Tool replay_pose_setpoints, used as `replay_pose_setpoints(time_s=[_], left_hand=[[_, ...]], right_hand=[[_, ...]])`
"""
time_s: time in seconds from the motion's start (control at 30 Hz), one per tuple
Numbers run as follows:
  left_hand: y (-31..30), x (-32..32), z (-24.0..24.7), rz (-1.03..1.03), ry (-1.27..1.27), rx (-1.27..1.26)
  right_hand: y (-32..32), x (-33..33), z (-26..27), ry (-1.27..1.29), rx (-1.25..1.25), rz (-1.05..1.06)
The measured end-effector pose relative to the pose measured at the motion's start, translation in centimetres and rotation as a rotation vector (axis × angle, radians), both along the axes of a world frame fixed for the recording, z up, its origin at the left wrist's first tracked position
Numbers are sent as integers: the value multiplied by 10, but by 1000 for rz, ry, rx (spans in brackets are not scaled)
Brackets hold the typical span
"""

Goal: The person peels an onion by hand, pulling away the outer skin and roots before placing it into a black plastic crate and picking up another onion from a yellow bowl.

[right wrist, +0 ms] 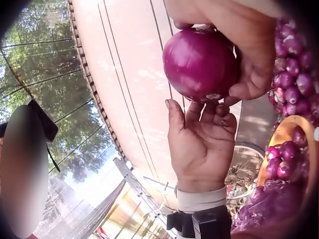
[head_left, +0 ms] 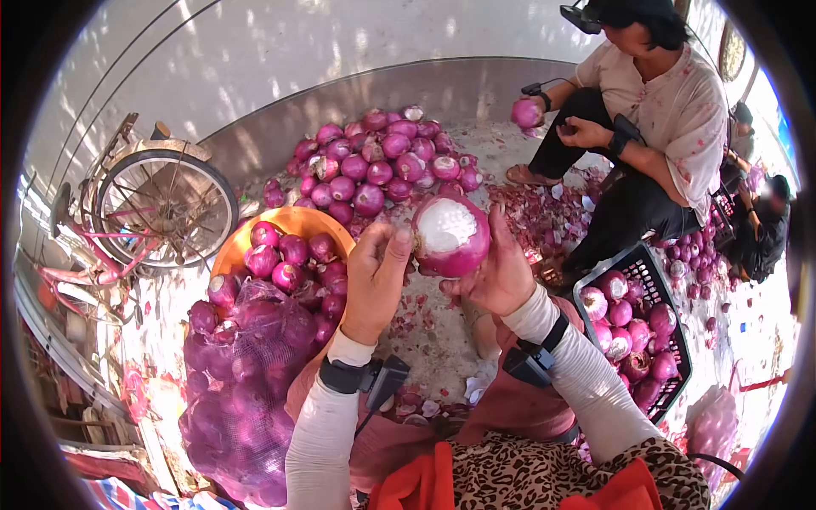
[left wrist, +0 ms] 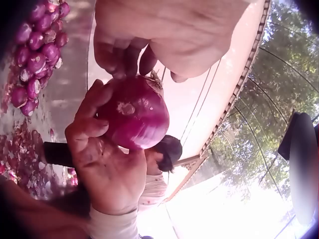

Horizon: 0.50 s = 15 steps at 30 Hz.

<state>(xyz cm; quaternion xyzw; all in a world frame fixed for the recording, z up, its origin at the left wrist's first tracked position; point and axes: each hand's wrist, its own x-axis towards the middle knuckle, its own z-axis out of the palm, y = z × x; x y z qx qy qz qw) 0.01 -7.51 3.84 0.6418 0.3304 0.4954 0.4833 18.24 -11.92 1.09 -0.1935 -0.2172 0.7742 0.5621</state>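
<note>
A large purple onion [head_left: 450,234] with a white patch on its upper side is in my right hand [head_left: 503,274]. In the right wrist view, the fingers of that hand curve round the onion [right wrist: 199,64]. My left hand [head_left: 378,285] is just beside it, thumb raised. Seen from the right wrist, the left hand [right wrist: 202,149] has its palm turned up, its fingertips right at the onion's lower end and its thumb apart. The left wrist view shows dry stem fibres on the onion [left wrist: 137,114] close to the left fingers.
An onion pile [head_left: 374,161] lies ahead. To my left are an orange basin [head_left: 228,251] of onions, a full mesh sack [head_left: 246,399] and a bicycle [head_left: 161,204]. A black crate [head_left: 671,404] of onions stands right. Another person [head_left: 663,119] sits nearby holding an onion; peelings [head_left: 552,212] litter the ground.
</note>
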Motion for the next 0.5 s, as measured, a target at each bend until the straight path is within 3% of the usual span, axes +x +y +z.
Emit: replay_pose_setpoints(time_s=[0.13,0.23,0.5], left_hand=[[0,0,-1,43,228,61],[1,-5,0,-71,263,-26],[-5,4,-4,-60,145,115]], right_hand=[[-2,0,-2,-24,15,5],[-5,1,-2,-37,54,9],[-1,7,-5,5,29,-6]])
